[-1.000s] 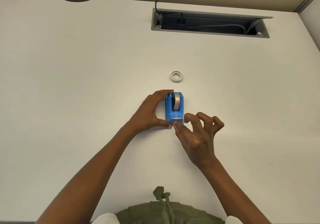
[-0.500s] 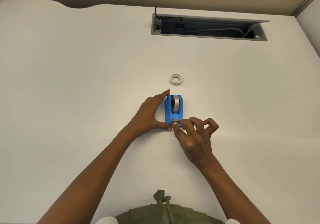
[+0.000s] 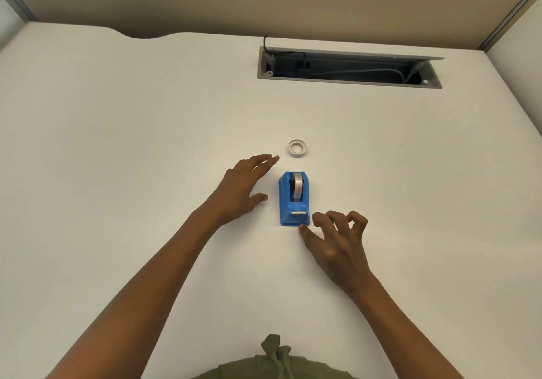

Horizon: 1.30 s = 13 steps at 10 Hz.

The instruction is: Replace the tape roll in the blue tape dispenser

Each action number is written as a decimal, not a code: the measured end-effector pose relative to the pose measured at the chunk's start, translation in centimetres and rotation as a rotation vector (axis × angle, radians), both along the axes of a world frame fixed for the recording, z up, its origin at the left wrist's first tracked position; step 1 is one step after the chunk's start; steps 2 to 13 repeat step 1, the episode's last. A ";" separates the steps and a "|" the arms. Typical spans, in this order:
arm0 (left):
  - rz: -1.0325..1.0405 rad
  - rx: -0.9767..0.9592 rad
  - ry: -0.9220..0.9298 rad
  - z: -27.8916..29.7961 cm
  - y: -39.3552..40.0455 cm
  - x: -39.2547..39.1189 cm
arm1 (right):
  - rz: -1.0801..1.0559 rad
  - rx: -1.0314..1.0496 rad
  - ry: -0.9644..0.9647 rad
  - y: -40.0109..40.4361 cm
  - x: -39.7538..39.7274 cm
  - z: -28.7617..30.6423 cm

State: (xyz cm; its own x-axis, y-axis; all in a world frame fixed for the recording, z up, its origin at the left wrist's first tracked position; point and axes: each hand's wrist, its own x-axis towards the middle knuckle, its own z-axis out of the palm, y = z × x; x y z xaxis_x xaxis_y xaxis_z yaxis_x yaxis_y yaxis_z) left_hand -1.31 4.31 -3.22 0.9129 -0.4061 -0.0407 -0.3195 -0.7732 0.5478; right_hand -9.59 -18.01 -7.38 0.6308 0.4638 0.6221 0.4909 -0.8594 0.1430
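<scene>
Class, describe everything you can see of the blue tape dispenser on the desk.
The blue tape dispenser is a small block of glossy plastic, standing upright on the white desk, cutter end towards the person. A tape roll sits on edge in its slot, and a metal cutter strip crosses the near end. The left hand lies open beside it, apart; the right hand's thumb tip reaches its near corner, contact uncertain.

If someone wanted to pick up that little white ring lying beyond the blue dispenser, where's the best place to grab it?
The white ring lies flat with its hole facing up and open desk all around it. Probably best from above, pinching opposite outer edges, or one fingertip inside the hole and one outside.
</scene>
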 end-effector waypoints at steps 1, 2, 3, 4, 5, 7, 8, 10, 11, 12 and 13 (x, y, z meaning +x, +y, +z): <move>0.061 -0.023 -0.100 0.6 -0.1 0.2 | -0.065 0.241 0.120 -0.7 0.0 0.7; 0.061 -0.023 -0.100 0.6 -0.1 0.2 | -0.065 0.241 0.120 -0.7 0.0 0.7; 0.061 -0.023 -0.100 0.6 -0.1 0.2 | -0.065 0.241 0.120 -0.7 0.0 0.7; 0.061 -0.023 -0.100 0.6 -0.1 0.2 | -0.065 0.241 0.120 -0.7 0.0 0.7; 0.061 -0.023 -0.100 0.6 -0.1 0.2 | -0.065 0.241 0.120 -0.7 0.0 0.7; 0.061 -0.023 -0.100 0.6 -0.1 0.2 | -0.065 0.241 0.120 -0.7 0.0 0.7; 0.061 -0.023 -0.100 0.6 -0.1 0.2 | -0.065 0.241 0.120 -0.7 0.0 0.7; 0.061 -0.023 -0.100 0.6 -0.1 0.2 | -0.065 0.241 0.120 -0.7 0.0 0.7; 0.061 -0.023 -0.100 0.6 -0.1 0.2 | -0.065 0.241 0.120 -0.7 0.0 0.7; 0.061 -0.023 -0.100 0.6 -0.1 0.2 | -0.065 0.241 0.120 -0.7 0.0 0.7; 0.061 -0.023 -0.100 0.6 -0.1 0.2 | -0.065 0.241 0.120 -0.7 0.0 0.7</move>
